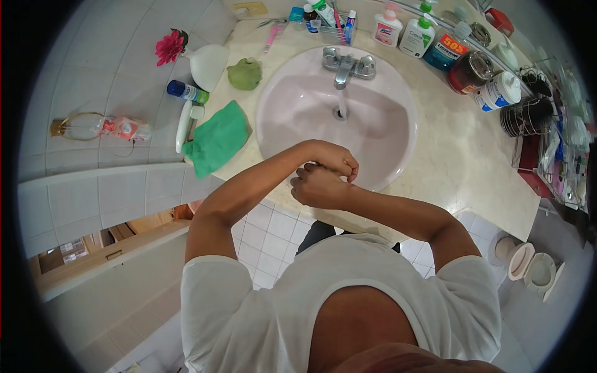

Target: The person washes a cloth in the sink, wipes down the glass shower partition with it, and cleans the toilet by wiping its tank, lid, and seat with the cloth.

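Note:
Over the front rim of the pale pink sink (264,112), my two hands are close together, one overlapping the other. My left hand (333,158) reaches across from the left with its fingers curled downward. Just below it, my right hand (320,188) is closed too, its bent fingers touching or nearly touching the left hand. Whatever lies between the fingers is hidden. Behind them is the chrome faucet (343,69), with what looks like a thin stream of water falling toward the drain (340,112).
Left of the sink lie a green cloth (219,138) and a green soap dish (244,74). A spray can (186,91) and white vase (208,65) stand by the wall. Pump bottles (417,36), mouthwash (446,47) and jars line the back right. A wire organizer (345,34) holds toothpaste.

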Demonstrator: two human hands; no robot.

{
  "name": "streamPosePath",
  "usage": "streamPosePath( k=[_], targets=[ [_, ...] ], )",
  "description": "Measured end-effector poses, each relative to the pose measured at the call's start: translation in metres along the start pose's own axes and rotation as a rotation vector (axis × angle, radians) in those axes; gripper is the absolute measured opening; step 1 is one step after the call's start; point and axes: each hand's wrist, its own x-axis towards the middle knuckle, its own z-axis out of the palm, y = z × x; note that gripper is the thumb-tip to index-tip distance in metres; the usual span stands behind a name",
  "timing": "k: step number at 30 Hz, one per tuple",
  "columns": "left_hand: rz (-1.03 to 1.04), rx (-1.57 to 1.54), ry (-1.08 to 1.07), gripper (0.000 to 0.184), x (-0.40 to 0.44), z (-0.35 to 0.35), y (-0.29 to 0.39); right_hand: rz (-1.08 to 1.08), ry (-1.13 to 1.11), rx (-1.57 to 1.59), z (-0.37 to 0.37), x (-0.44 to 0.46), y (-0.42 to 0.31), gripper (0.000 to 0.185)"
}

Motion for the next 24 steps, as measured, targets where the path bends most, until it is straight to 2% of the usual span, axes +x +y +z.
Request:
streamPosePath(
  k=[1, 4, 7, 10, 13, 15, 16, 17, 18, 20, 21, 22, 23, 24],
  targets=[
    [0.001, 0.062, 0.016, 0.02, 0.004, 0.001, -0.002, -0.005, -0.059, -0.053, 0.004, 0.001, -0.001, 0.007],
    [-0.077, 0.142, 0.253, 0.02, 0.008, 0.014, 0.001, 0.005, -0.33, -0.09, 0.01, 0.004, -0.004, 0.007],
    [-0.046, 0.214, 0.382, 0.02, 0.012, 0.024, -0.002, -0.059, -0.368, -0.106, 0.011, 0.008, -0.005, 0.01],
    [-0.041, 0.366, 0.446, 0.019, 0.027, 0.033, -0.012, 0.239, -0.142, 0.117, 0.085, 0.005, -0.015, 0.013],
    [-0.159, 0.571, 0.525, 0.017, 0.041, 0.042, -0.009, 0.323, -0.21, 0.248, 0.067, 0.004, -0.014, 0.012],
    [-0.239, 0.613, 0.691, 0.017, 0.052, 0.047, -0.021, 0.338, -0.266, 0.333, 0.05, 0.005, -0.009, 0.012],
    [-0.276, 0.575, 0.774, 0.017, 0.064, 0.044, -0.037, 0.34, -0.297, 0.374, 0.048, 0.008, -0.006, 0.012],
    [-0.312, 0.542, 0.858, 0.018, 0.066, 0.041, -0.053, 0.33, -0.047, 0.564, 0.06, 0.0, -0.006, 0.011],
    [-0.339, 0.329, 0.891, 0.02, 0.041, 0.039, -0.044, 0.32, 0.197, 0.762, 0.073, -0.013, -0.004, 0.011],
    [-0.352, -0.095, 0.941, 0.025, -0.016, 0.036, -0.002, -0.176, 0.239, 0.325, 0.038, -0.019, 0.009, 0.015],
    [-0.291, -0.198, 1.088, 0.026, -0.024, 0.039, -0.022, -0.203, 0.301, 0.336, 0.02, -0.02, 0.016, 0.021],
    [-0.226, -0.3, 1.235, 0.028, -0.029, 0.041, -0.052, -0.227, 0.361, 0.353, 0.003, -0.024, 0.024, 0.028],
    [-0.157, -0.398, 1.384, 0.03, -0.042, 0.044, -0.074, -0.078, 0.283, 0.549, -0.013, -0.035, 0.036, 0.041],
    [-0.017, -0.784, 1.354, 0.033, -0.07, 0.056, -0.075, 0.1, 0.269, 0.474, -0.026, -0.042, 0.052, 0.049]
  ],
)
